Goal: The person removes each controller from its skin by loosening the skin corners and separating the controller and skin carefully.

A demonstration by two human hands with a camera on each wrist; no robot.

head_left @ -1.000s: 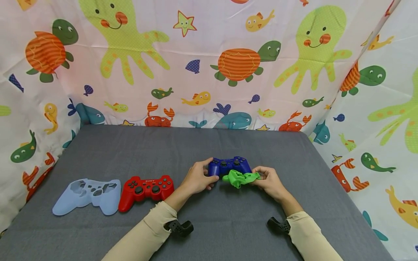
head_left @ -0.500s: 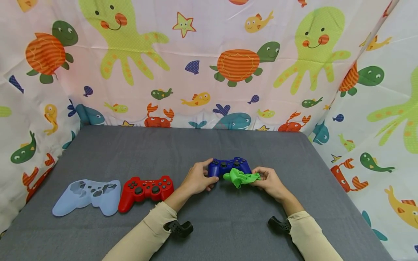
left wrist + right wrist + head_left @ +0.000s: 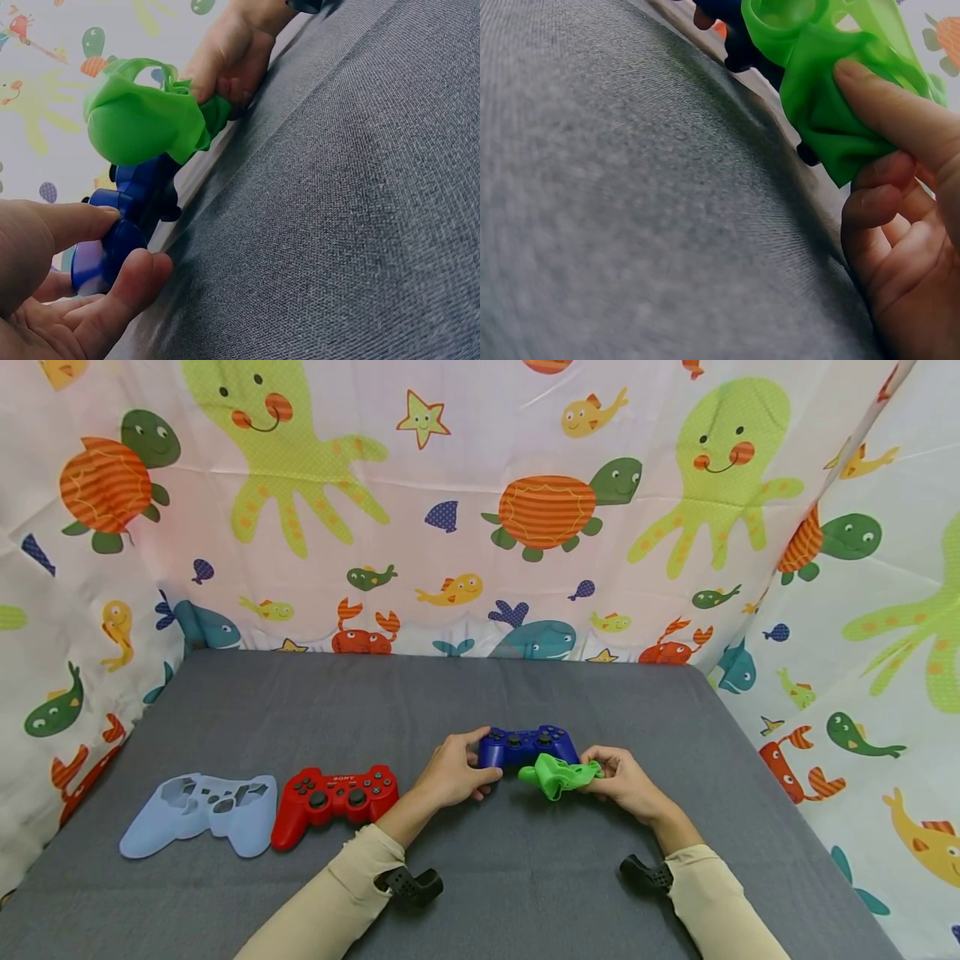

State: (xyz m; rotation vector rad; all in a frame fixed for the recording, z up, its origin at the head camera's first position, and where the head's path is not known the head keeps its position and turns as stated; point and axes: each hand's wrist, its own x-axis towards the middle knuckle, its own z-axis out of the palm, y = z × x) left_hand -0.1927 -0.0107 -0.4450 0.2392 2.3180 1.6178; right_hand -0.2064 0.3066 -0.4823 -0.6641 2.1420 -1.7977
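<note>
My left hand (image 3: 452, 770) grips the left handle of a blue game controller (image 3: 497, 750), thumb and fingers on either side of it. In the left wrist view, the thumb and fingers close around the controller's end (image 3: 90, 266). My right hand (image 3: 624, 785) pinches a crumpled bright green silicone controller cover (image 3: 557, 776) in front of the controller's right half, partly hiding it. The right wrist view shows the soft cover (image 3: 817, 112) folded between thumb and curled fingers, with a round opening at its top. Whether cover and controller touch, I cannot tell.
A red Sony controller (image 3: 288, 820) lies on the grey cloth-covered table (image 3: 525, 893), left of my left forearm. Beside it, farther left, is a pale blue controller cover (image 3: 150, 827). Sea-animal curtains (image 3: 465, 460) enclose the back and sides of the table.
My right hand has shifted the green cover slightly right and toward me, turning it a little. The left hand and blue controller have hardly moved.
</note>
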